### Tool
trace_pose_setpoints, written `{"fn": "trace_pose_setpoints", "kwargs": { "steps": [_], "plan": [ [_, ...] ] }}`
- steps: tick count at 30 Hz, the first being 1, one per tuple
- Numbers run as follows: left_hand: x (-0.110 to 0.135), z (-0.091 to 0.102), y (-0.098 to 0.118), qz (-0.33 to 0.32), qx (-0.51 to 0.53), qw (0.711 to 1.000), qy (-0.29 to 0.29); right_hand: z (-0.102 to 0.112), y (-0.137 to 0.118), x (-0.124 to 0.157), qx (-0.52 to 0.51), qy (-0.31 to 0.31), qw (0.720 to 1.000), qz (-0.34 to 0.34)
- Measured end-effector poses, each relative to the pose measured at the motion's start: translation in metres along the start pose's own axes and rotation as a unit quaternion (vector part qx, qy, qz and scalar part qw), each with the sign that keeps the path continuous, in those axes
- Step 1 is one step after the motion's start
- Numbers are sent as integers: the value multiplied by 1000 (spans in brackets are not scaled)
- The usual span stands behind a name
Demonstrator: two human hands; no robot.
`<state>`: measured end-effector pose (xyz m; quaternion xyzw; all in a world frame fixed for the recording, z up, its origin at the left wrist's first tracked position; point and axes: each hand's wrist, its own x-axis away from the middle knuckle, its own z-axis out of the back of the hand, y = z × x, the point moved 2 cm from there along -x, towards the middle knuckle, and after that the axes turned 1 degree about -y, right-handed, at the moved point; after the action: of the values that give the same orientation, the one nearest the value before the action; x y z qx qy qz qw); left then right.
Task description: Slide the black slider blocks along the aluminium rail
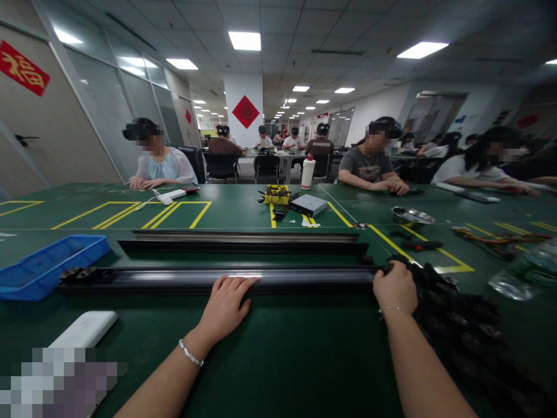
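A long black rail (174, 279) lies across the green table in front of me. My left hand (226, 305) rests on its middle with the fingers laid flat and spread. My right hand (394, 286) is closed at the rail's right end, where a small black part sits; what the fingers grip is hidden. A heap of small black parts (461, 325) spreads to the right of that hand. A second dark rail (243, 241) lies parallel, farther back.
A blue tray (43, 267) sits at the left, a white device (85, 328) near the front left. A metal bowl (411, 216), a plastic bottle (528, 270), a yellow box (277, 194) and a grey box (308, 204) stand farther off. People sit around the table.
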<state>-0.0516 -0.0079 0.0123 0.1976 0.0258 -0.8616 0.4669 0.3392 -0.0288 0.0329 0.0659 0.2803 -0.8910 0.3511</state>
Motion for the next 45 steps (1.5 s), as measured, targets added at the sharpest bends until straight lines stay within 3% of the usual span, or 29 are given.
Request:
{"fn": "trace_pose_setpoints", "kwargs": {
  "steps": [11,25,27,30,32,37,40,45],
  "plan": [
    [0,0,1,10,3,1000,-2,6,19,-10,12,19,999,-24],
    [-1,1,4,16,11,1000,2,10,32,-11,37,115,992,-43],
    [-1,1,4,16,9,1000,5,10,29,-10,36,135,990,-28],
    [-1,1,4,17,4,1000,7,10,10,-4,30,166,984,58],
    [-1,0,4,18,5,1000,8,5,-11,6,25,151,977,148],
    [0,-1,2,31,14,999,21,-24,-54,41,27,-3,956,292],
    [2,0,-4,59,2,997,44,-36,-61,52,40,-93,936,337],
    [4,6,-34,156,-30,984,87,-34,-60,50,42,-103,930,349]
  ]
}}
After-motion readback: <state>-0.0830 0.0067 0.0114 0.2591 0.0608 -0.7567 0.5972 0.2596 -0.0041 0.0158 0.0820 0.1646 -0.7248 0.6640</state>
